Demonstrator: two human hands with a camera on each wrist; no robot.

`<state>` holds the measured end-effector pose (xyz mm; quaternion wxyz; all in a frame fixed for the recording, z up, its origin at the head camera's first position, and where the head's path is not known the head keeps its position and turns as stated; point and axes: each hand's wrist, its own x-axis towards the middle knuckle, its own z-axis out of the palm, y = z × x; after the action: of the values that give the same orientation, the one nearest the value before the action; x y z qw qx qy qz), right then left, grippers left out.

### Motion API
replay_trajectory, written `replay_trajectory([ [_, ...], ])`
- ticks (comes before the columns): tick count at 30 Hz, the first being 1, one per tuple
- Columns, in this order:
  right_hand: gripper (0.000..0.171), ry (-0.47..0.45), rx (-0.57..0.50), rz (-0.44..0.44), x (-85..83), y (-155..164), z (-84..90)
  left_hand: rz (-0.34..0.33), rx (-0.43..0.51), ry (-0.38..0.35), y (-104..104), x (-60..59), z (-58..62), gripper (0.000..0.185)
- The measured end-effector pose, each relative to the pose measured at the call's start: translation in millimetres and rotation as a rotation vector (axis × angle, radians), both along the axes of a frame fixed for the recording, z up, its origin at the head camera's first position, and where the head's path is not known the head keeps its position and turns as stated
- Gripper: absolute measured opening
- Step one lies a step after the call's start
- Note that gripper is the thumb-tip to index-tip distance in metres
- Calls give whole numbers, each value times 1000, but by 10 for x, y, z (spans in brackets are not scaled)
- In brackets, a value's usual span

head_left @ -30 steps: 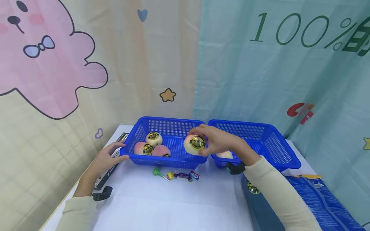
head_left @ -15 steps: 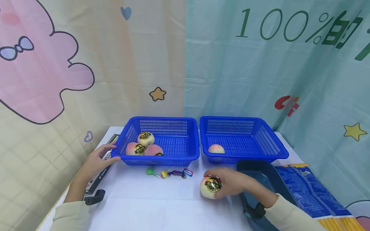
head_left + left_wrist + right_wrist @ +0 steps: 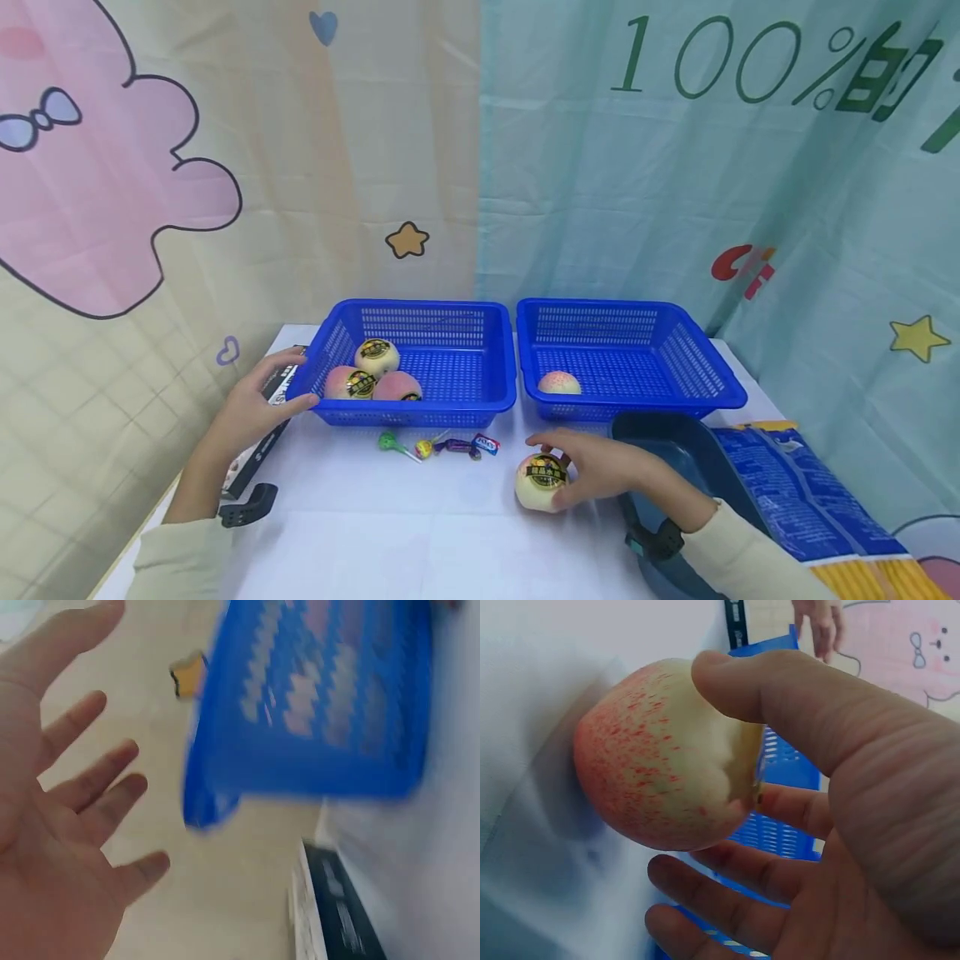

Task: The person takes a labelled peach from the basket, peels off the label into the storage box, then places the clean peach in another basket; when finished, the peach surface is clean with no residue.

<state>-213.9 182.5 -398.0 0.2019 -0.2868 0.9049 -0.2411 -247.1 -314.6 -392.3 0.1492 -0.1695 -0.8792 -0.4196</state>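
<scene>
A pale peach (image 3: 536,492) with a black-and-gold sticker rests on the white table, in front of the gap between two blue baskets. My right hand (image 3: 570,471) cups it from the right. In the right wrist view the thumb curls over the peach (image 3: 637,750) and the other fingers (image 3: 727,915) lie loosely behind it. My left hand (image 3: 292,379) sits at the left corner of the left basket (image 3: 420,414), which holds three peaches (image 3: 375,357). The left wrist view, blurred, shows that hand (image 3: 131,750) with fingers spread beside the basket (image 3: 315,765). The right basket (image 3: 630,408) holds one peach (image 3: 558,382).
A lollipop and wrapped candies (image 3: 438,447) lie in front of the left basket. A dark blue tub (image 3: 675,433) and a blue printed bag (image 3: 787,500) lie at the right. A black box (image 3: 258,450) and a black clip (image 3: 247,506) lie at the left edge. Curtains hang behind.
My right hand carried the peach from above the left basket down onto the table in front of the baskets. The left hand stayed at the basket's corner.
</scene>
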Motion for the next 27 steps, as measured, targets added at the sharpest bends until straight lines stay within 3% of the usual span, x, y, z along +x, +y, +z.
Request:
replay_trajectory([
  [2,81,-5,-8,-24,19,27,47,-85,70,65,191,25,62,53],
  [5,77,-4,-30,-76,31,96,110,-286,99,124,583,100,95,50],
  [8,63,31,-70,-122,19,181,157,-488,48,37,1075,237,67,56],
  [10,50,68,-90,-133,3,227,167,-558,-37,-75,1431,330,12,64],
  [13,35,99,-97,-126,-13,256,159,-576,-140,-239,1937,417,-103,78],
  [17,28,102,-106,-109,-18,247,132,-586,-181,-298,2405,365,-315,87],
  [22,23,116,-149,-120,-29,220,91,-629,-101,-346,2692,164,-545,95],
  [27,16,58,-195,-108,-49,191,20,-711,-8,-421,2791,36,-715,77],
])
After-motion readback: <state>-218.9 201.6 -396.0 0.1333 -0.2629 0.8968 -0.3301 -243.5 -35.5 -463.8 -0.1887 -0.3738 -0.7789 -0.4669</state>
